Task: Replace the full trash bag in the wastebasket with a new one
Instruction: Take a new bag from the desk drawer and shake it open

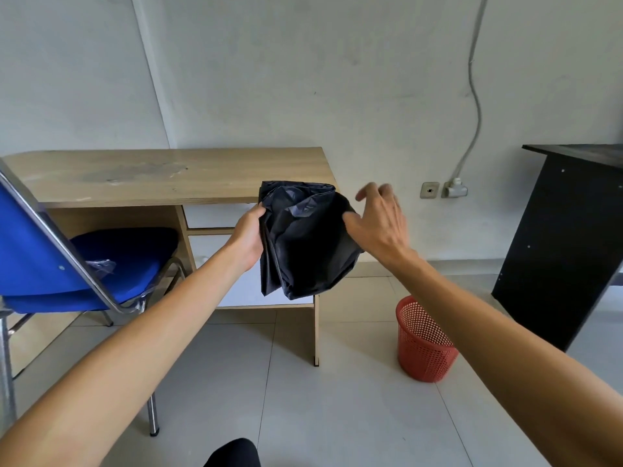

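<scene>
Before desk (161,176), left hand (247,237) gripping black bag (303,244); right hand (377,220) spread, thumb touching it

The left hand (248,238) grips a crumpled black trash bag (305,244) held in the air; the right hand (377,220), fingers spread, touches its 3 o'clock side. A red mesh wastebasket (425,342) stands on the tiled floor (337,399) at 5 o'clock of the bag; a wooden desk (161,176) is at 10 o'clock.

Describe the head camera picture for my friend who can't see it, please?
A person's left hand grips a crumpled black trash bag held up in the air while the right hand reaches open toward it. Below stands a red mesh wastebasket beside a wooden desk and blue chair.
</scene>
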Action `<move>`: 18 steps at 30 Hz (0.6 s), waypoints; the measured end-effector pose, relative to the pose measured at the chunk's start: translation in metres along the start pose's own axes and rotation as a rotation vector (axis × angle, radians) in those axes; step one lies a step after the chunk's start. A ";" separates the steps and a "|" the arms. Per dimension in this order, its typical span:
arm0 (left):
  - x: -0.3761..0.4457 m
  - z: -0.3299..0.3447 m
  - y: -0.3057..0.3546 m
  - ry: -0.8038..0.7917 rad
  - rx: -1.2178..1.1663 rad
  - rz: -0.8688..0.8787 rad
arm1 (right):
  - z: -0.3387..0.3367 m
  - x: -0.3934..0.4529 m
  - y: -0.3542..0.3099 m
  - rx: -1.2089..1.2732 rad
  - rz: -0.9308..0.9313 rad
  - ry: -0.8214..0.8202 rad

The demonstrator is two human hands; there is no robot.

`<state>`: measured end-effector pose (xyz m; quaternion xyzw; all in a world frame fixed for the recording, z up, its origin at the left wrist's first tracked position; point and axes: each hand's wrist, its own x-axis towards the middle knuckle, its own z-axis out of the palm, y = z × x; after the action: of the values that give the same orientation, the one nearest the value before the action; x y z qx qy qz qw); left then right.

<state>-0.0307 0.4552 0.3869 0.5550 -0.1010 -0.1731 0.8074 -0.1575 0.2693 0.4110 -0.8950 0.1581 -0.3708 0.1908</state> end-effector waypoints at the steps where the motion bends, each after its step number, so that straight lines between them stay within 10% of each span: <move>1: -0.001 0.002 -0.003 -0.021 0.009 0.000 | 0.002 0.000 -0.010 0.038 -0.036 0.054; 6: -0.001 0.007 -0.014 -0.060 0.061 -0.009 | 0.032 0.004 -0.029 0.231 0.152 -0.490; 18: 0.006 -0.023 -0.009 0.152 0.215 0.048 | 0.021 0.030 0.020 0.463 0.448 -0.178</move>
<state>-0.0181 0.4698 0.3702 0.6473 -0.0707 -0.0990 0.7525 -0.1246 0.2435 0.4061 -0.7999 0.2451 -0.2660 0.4788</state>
